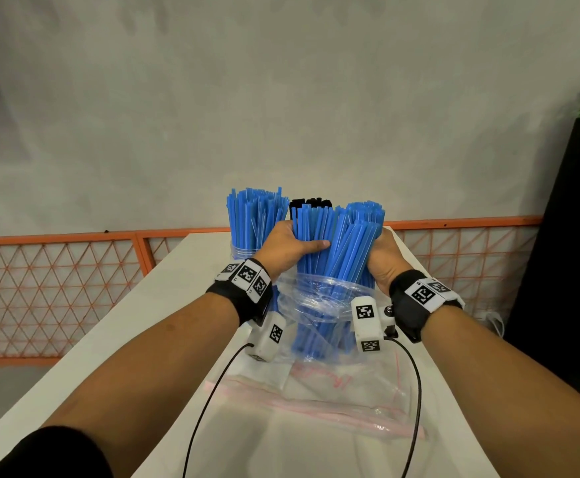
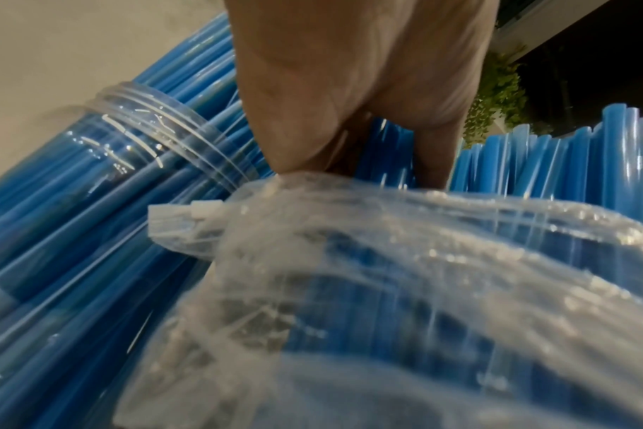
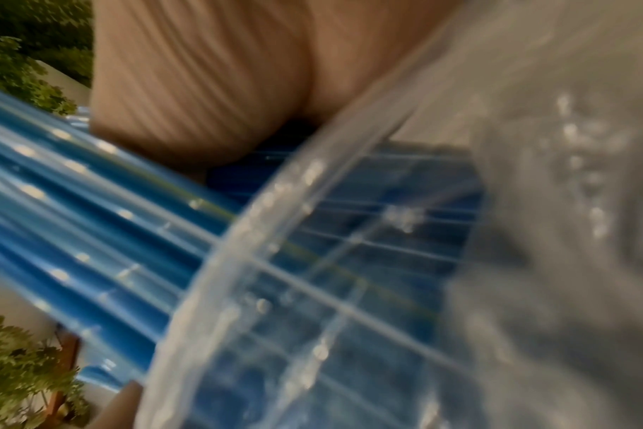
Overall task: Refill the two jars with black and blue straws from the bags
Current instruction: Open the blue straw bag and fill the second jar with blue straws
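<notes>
A thick bundle of blue straws [image 1: 337,243] stands upright in a crumpled clear bag [image 1: 316,298] at the middle of the white table [image 1: 164,305]. My left hand [image 1: 299,243] grips the bundle from the left, thumb across its front. My right hand [image 1: 381,253] grips it from the right. In the left wrist view my left hand [image 2: 349,87] holds the straws [image 2: 569,162] just above the bag's mouth [image 2: 386,246]. A clear jar [image 1: 243,251] packed with blue straws [image 1: 257,219] stands just left of the bundle. Black straws [image 1: 311,202] show behind it; their jar is hidden.
An emptied clear zip bag [image 1: 316,391] with a pink seal lies flat on the table nearer me. Wrist camera cables [image 1: 209,401] trail over it. An orange mesh fence [image 1: 57,284] runs behind the table. A black planter [image 1: 571,236] stands at the right.
</notes>
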A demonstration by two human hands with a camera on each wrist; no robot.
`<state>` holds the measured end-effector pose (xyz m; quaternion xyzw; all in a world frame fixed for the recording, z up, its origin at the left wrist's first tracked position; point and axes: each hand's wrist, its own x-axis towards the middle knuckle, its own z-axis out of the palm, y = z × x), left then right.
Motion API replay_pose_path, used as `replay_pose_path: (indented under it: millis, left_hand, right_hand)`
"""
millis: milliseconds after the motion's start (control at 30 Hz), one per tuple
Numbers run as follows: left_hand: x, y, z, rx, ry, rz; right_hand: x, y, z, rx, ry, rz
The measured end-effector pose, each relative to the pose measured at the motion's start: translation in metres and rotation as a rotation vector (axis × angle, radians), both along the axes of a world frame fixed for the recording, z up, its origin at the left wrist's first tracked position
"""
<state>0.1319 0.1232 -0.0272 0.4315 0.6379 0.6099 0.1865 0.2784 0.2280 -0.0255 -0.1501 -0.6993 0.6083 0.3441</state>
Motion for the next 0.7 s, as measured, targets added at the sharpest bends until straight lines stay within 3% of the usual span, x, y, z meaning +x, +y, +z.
replay_pose_path:
  millis: [133, 233, 400, 567, 700]
  left_hand:
    - [-0.001, 0.000, 0.005, -0.017, 0.080, 0.129]
    - [0.000, -0.002, 0.004, 0.000, 0.053, -0.023]
    - [0.003, -0.004, -0.003, -0.033, 0.005, -0.087]
    - [0.007, 0.002, -0.007, -0.120, 0.059, -0.012]
    - [0.008, 0.001, 0.002, -0.053, 0.079, 0.001]
  right_hand:
    - [0.001, -0.002, 0.002, -0.024, -0.015, -0.005]
    - [0.002, -0.003, 0.002, -0.049, -0.022, 0.006]
    - [0.004, -0.005, 0.003, -0.034, -0.036, -0.023]
    - [0.005, -0.005, 0.003, -0.015, -0.046, -0.044]
    - [0.005, -0.006, 0.005, -0.010, -0.052, -0.062]
